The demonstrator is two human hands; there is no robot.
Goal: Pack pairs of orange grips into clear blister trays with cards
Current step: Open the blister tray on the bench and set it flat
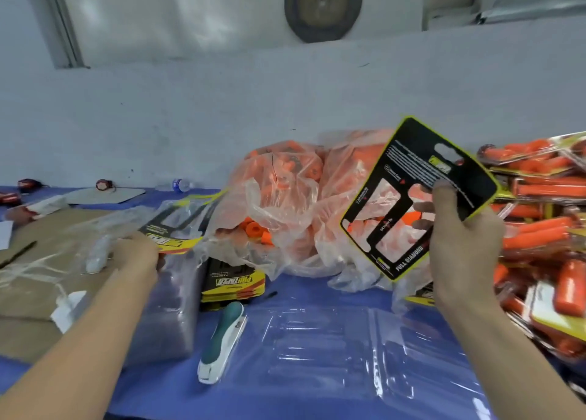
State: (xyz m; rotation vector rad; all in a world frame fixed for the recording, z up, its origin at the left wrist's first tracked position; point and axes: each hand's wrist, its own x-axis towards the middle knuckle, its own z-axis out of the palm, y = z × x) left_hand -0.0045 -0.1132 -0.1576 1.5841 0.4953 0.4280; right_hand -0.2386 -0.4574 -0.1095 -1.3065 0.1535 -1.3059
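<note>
Black yellow-edged card (pixel 421 194), orange grips (pixel 536 238), blue table (pixel 304 292).

A packing workshop: bagged orange grips (pixel 285 178), piled finished blister packs (pixel 539 216) and a stapler (pixel 222 340) crowd the table (pixel 317 397).

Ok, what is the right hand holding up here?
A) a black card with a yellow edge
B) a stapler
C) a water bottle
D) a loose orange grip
A: the right hand grips the black yellow-edged card by its lower edge, raised above the table, while the stapler lies untouched on the blue surface.
</note>
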